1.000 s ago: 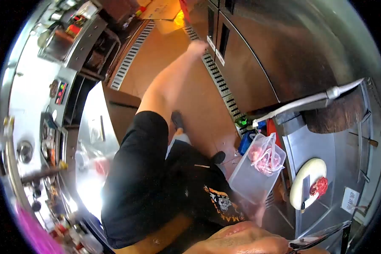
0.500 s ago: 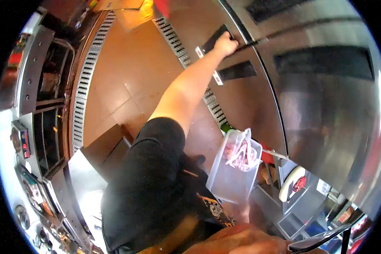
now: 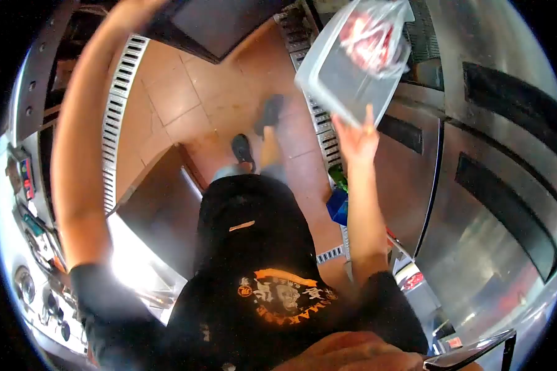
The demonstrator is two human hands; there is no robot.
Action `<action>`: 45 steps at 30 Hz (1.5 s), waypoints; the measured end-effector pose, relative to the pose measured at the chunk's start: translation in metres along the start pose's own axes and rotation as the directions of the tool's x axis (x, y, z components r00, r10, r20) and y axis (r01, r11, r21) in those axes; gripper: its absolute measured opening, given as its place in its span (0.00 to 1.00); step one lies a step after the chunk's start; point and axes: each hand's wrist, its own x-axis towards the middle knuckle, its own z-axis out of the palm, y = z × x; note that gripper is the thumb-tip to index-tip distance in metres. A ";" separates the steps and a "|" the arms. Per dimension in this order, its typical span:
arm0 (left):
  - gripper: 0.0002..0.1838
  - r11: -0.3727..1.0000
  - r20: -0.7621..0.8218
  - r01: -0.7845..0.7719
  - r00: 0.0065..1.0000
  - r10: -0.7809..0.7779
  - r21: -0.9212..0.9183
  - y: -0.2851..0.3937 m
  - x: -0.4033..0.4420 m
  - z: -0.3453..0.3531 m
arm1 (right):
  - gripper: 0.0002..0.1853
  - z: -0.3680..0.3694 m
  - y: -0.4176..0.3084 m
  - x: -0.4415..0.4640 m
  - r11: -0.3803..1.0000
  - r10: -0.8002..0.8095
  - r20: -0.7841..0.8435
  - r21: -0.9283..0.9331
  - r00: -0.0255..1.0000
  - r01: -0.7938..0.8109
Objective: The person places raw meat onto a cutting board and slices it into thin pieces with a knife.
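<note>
My right hand grips the near end of a clear plastic tub, fingers on its rim. The tub is tilted, lifted before the opened steel cabinet. At its far end lies a clear bag of red and white meat. My left arm stretches to the top left, where my left hand meets the swung-open dark cabinet door. Motion blur and the picture's edge hide the left fingers.
Closed steel cabinet doors line the right side. A steel unit stands at left, with the cooking range beyond it. Metal drain grates cross the tiled floor. A blue container sits beside a green object.
The cabinet door has swung open toward the left, with my left arm moving left along with it. My right hand has brought the tub with the bag up and forward toward the opening.
</note>
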 end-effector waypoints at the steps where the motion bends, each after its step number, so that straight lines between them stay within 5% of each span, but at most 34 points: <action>1: 0.39 0.996 0.000 -0.067 0.998 0.067 -0.058 -0.003 0.005 -0.015 | 0.31 0.010 -0.014 0.041 0.998 0.026 -0.111 0.053 0.993 -0.020; 2: 0.43 0.993 0.026 -0.088 0.996 0.090 -0.079 -0.003 0.017 -0.029 | 0.26 0.045 -0.025 0.068 0.992 -0.051 -0.278 0.095 0.959 0.080; 3: 0.48 0.990 0.054 -0.104 0.993 0.110 -0.097 -0.011 0.035 -0.036 | 0.26 0.042 -0.037 0.109 0.990 -0.063 -0.139 0.117 0.988 0.080; 6: 0.39 0.959 0.200 -0.099 0.967 0.156 -0.266 -0.120 0.119 -0.043 | 0.27 0.069 -0.087 0.176 0.967 -0.240 -0.224 0.030 0.945 0.253; 16: 0.46 0.978 0.151 -0.128 0.977 0.153 -0.166 -0.120 0.119 -0.074 | 0.26 0.039 -0.234 0.336 0.757 -0.647 -0.494 -0.328 0.581 0.565; 25: 0.63 0.989 0.149 -0.109 0.981 0.124 -0.104 -0.113 0.117 -0.087 | 0.25 0.015 -0.281 0.386 0.680 -0.720 -0.543 -0.428 0.433 0.595; 30: 0.60 0.986 0.184 -0.103 0.975 0.126 -0.133 -0.111 0.115 -0.088 | 0.25 0.017 -0.275 0.385 0.661 -0.740 -0.535 -0.469 0.407 0.586; 34: 0.48 0.974 0.146 -0.059 0.985 0.092 -0.220 -0.119 0.108 -0.080 | 0.25 0.044 -0.215 0.365 0.648 -0.761 -0.499 -0.546 0.415 0.531; 37: 0.39 0.968 0.124 -0.034 0.990 0.067 -0.248 -0.111 0.105 -0.066 | 0.25 0.086 -0.100 0.316 0.658 -0.711 -0.336 -0.628 0.617 0.416; 39: 0.39 0.994 0.187 -0.035 0.981 0.054 -0.101 -0.089 0.098 -0.061 | 0.34 0.118 -0.007 0.272 0.632 -0.584 -0.060 -0.659 0.809 0.408; 41: 0.38 0.999 0.115 -0.046 0.992 0.048 -0.020 -0.058 0.073 -0.051 | 0.33 0.184 0.054 0.206 0.472 -0.476 0.282 -0.717 0.833 0.513; 42: 0.40 0.998 0.057 -0.063 0.997 0.061 0.024 -0.050 0.059 -0.045 | 0.29 0.220 0.067 0.172 0.241 -0.413 0.557 -0.696 0.720 0.676; 43: 0.41 0.996 0.035 0.000 0.999 -0.003 0.092 -0.049 0.053 -0.033 | 0.25 0.259 0.076 0.139 0.185 -0.358 0.706 -0.588 0.611 0.787; 44: 0.37 0.988 -0.118 -0.018 0.992 0.036 0.155 -0.059 0.048 -0.012 | 0.23 0.295 0.081 0.114 0.099 -0.278 0.845 -0.448 0.457 0.888; 45: 0.28 1.000 -0.418 0.004 0.908 0.000 0.009 -0.054 0.024 0.006 | 0.23 0.329 0.078 0.086 -0.052 -0.177 0.939 -0.310 0.297 0.949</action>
